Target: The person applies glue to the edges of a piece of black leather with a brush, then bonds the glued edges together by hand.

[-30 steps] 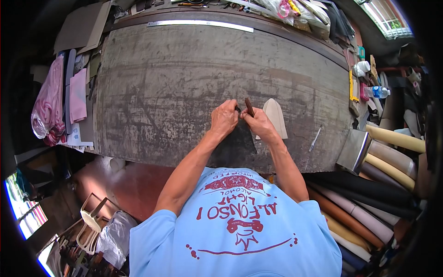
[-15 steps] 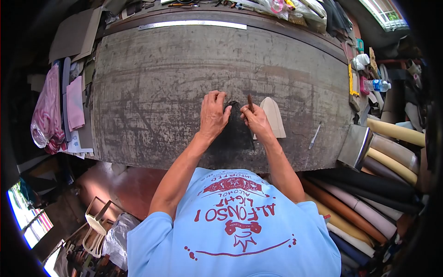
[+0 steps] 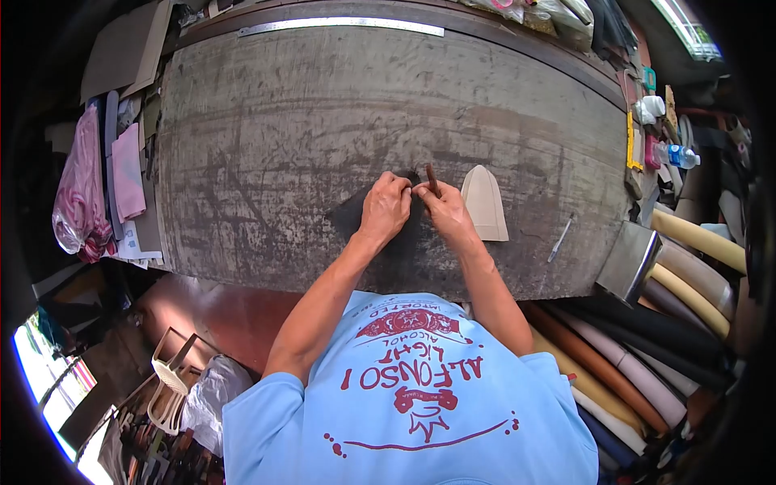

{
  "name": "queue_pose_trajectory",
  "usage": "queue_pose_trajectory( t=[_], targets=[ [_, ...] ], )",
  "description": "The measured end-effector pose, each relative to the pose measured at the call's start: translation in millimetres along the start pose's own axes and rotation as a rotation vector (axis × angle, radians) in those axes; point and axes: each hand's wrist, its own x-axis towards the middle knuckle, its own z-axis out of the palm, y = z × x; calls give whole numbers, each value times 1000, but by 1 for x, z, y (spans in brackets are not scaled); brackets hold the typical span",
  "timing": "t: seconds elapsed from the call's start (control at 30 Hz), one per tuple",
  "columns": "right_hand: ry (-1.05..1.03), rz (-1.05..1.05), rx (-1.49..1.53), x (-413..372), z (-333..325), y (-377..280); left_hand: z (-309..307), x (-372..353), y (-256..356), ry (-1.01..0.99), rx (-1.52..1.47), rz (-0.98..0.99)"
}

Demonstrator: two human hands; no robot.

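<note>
A dark, thin sheet of black material (image 3: 347, 217) lies on the worn tabletop under and beside my hands. My left hand (image 3: 385, 208) is closed, its fingertips pinched at the sheet's upper edge. Close on its right, my right hand (image 3: 446, 212) grips a slim brown tool (image 3: 432, 179) that points up out of the fist. The tool's lower end is hidden, so its exact kind cannot be told. The fingertips of both hands nearly meet. A beige template with a rounded top (image 3: 485, 204) lies flat just right of my right hand.
A metal ruler (image 3: 341, 25) lies along the table's far edge. A pen-like tool (image 3: 559, 238) and a metal box (image 3: 628, 257) are at the right. Rolls of material (image 3: 699, 242) stand beyond the right edge; pink plastic-wrapped material (image 3: 81, 190) hangs at the left.
My left hand has moved right, towards my right hand, and its fingers have closed from a looser pose. More of the black sheet shows at the left. The view has shifted slightly.
</note>
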Motion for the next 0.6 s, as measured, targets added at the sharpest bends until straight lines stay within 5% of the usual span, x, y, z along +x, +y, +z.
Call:
queue_pose_trajectory(
  t=[0.6],
  targets=[
    [68,51,222,20,6,18,4,46,-12,-258,-175,-494]
  ],
)
